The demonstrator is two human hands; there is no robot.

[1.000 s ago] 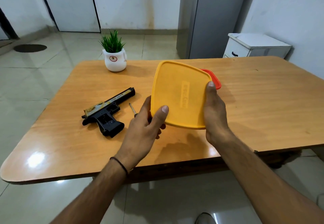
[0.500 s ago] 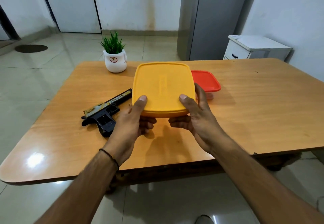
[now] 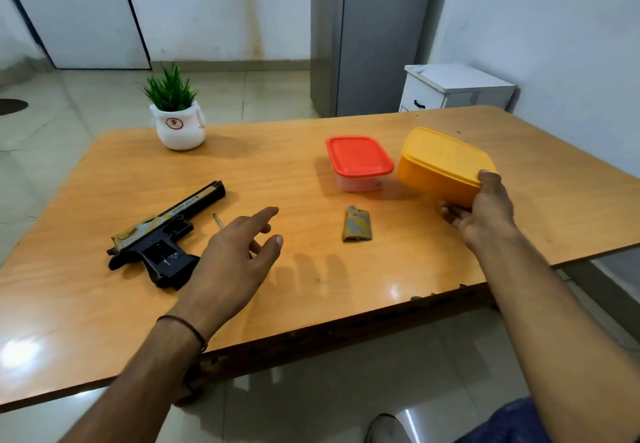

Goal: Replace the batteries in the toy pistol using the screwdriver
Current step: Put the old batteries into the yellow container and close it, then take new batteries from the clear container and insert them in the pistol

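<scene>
One yellow box [image 3: 440, 169], tilted beside the red-lidded box [image 3: 358, 157], is grasped by the right grip [image 3: 485, 214]; the left grip [image 3: 239, 252] hovers released and splayed over the table [image 3: 277, 165] between the toy pistol [image 3: 162, 238], with the screwdriver [image 3: 218, 221] alongside, and a loose cover [image 3: 356, 224]

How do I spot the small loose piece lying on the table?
On the wooden table, look just in front of the red-lidded container, between the left hand and the right hand. The small loose piece lies there alone: a little plate mottled grey and yellow-brown like the top of the toy pistol, unlike the plain yellow container.
</scene>
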